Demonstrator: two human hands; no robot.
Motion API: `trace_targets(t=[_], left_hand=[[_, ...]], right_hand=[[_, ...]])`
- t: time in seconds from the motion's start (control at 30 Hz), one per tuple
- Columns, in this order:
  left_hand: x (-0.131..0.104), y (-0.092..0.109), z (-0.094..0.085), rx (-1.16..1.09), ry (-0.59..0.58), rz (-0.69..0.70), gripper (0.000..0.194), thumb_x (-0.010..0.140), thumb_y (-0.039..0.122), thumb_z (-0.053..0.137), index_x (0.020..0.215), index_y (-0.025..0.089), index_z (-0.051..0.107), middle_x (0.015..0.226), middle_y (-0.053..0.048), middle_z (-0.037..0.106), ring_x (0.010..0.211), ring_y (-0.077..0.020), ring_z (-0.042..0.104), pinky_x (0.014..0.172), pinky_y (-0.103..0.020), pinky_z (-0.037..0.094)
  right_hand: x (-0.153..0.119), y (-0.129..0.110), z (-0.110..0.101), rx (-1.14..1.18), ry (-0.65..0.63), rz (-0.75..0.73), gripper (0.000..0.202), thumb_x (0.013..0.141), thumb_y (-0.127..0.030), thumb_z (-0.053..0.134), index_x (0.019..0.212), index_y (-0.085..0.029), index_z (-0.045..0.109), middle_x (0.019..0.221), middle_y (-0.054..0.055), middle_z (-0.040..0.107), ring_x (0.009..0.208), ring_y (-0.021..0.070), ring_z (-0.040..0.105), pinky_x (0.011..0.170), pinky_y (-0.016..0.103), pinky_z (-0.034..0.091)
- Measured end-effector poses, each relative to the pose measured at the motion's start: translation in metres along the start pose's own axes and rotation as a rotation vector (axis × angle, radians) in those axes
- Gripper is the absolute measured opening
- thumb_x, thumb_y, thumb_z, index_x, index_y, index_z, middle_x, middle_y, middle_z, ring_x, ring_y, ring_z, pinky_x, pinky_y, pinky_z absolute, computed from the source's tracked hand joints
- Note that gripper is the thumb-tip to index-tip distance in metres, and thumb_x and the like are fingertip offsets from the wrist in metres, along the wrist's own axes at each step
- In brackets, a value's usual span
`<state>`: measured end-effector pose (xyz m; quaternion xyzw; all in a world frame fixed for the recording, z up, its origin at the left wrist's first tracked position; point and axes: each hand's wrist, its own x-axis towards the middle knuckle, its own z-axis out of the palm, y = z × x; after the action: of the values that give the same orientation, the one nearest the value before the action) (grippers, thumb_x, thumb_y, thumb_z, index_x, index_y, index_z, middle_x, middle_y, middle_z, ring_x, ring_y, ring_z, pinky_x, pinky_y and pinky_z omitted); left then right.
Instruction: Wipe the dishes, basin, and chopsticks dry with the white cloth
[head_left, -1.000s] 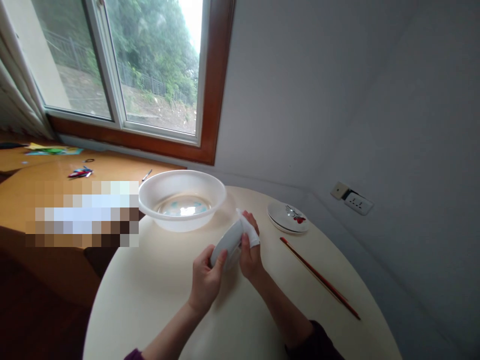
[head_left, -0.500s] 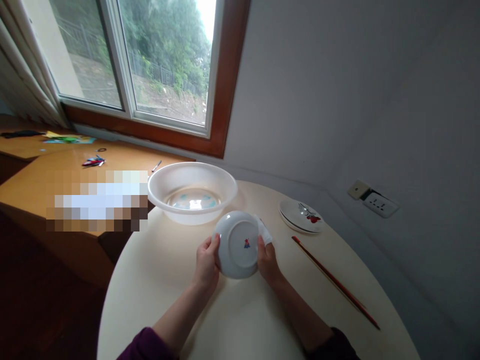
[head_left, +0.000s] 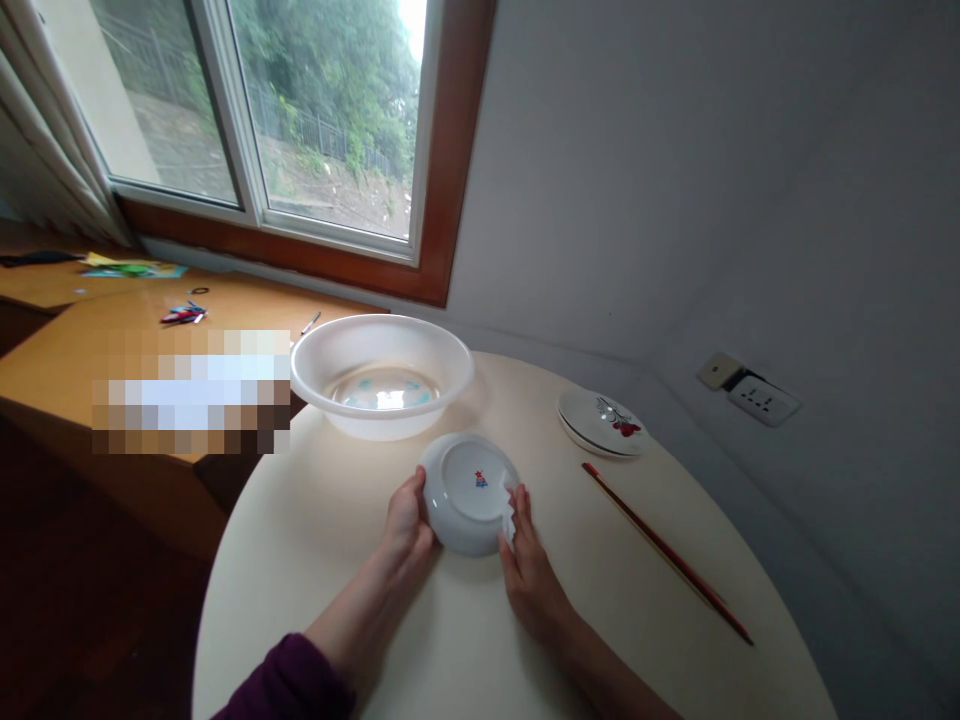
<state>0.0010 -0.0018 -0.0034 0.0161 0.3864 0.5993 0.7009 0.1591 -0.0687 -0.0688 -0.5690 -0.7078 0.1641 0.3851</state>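
Observation:
A white plate is tilted with its underside, marked by a small red-and-blue print, facing me. My left hand grips its left rim, thumb on the underside and the other fingers mostly hidden behind. At the right edge, my right hand presses a crumpled white tissue against the underside. The tissue shows only in part between the fingers and the plate. Beyond the plate stands a translucent white basin.
A flower-patterned plate lies stacked on another at the right of the round cream table. Chopsticks lie nearer me. Pens and a blurred-out patch are on the wooden desk at left. A wall socket is at right.
My right hand has shifted from gripping the plate's right rim to lying over its underside with the tissue. The plate has turned and moved slightly left.

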Motion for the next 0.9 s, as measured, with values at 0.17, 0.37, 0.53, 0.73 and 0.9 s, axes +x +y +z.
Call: trace_targets(t=[0.17,0.37,0.53,0.73,0.9], left_hand=[[0.0,0.001,-0.001,-0.033,0.031,-0.023,0.023,0.086,0.016,0.044,0.072,0.011,0.062,0.065,-0.005,0.067,0.059,-0.0124,0.06,0.061,-0.02,0.049],[-0.008,0.007,-0.001,-0.083,-0.007,-0.042,0.021,0.081,0.016,0.044,0.065,0.015,0.058,0.056,-0.002,0.062,0.053,-0.0133,0.057,0.06,-0.024,0.049],[-0.018,0.013,0.001,-0.085,-0.166,-0.124,0.021,0.078,0.021,0.043,0.068,0.013,0.06,0.057,-0.004,0.063,0.058,-0.0186,0.063,0.067,-0.032,0.051],[-0.022,0.018,0.003,-0.023,-0.222,-0.164,0.022,0.077,0.023,0.043,0.069,0.013,0.061,0.058,-0.006,0.064,0.055,-0.019,0.064,0.065,-0.033,0.053],[-0.021,0.017,0.003,0.014,-0.213,-0.14,0.022,0.076,0.021,0.048,0.057,0.014,0.056,0.048,-0.002,0.058,0.045,-0.0116,0.057,0.053,-0.021,0.049]], right_hand=[[-0.02,-0.024,0.005,-0.333,-0.052,-0.263,0.076,0.079,-0.004,0.033,0.144,-0.016,-0.004,0.151,0.008,0.0,0.136,0.0295,-0.002,0.104,0.057,0.027],[-0.013,-0.055,0.008,-0.625,-0.032,-0.456,0.077,0.068,0.001,0.037,0.142,-0.001,0.013,0.144,0.021,0.023,0.134,0.033,0.017,0.1,0.053,0.037],[0.005,-0.069,0.019,-0.709,-0.064,-0.527,0.057,0.074,-0.001,0.037,0.131,0.001,0.041,0.137,0.02,0.037,0.13,0.0308,0.031,0.102,0.048,0.036],[0.028,-0.082,0.026,-0.685,-0.097,-0.513,0.045,0.083,-0.009,0.039,0.126,0.001,0.047,0.131,0.021,0.046,0.127,0.0293,0.037,0.104,0.047,0.031],[0.047,-0.096,0.022,-0.657,-0.184,-0.484,0.04,0.086,-0.012,0.043,0.126,-0.005,0.048,0.13,0.015,0.049,0.128,0.0259,0.036,0.108,0.047,0.024]])
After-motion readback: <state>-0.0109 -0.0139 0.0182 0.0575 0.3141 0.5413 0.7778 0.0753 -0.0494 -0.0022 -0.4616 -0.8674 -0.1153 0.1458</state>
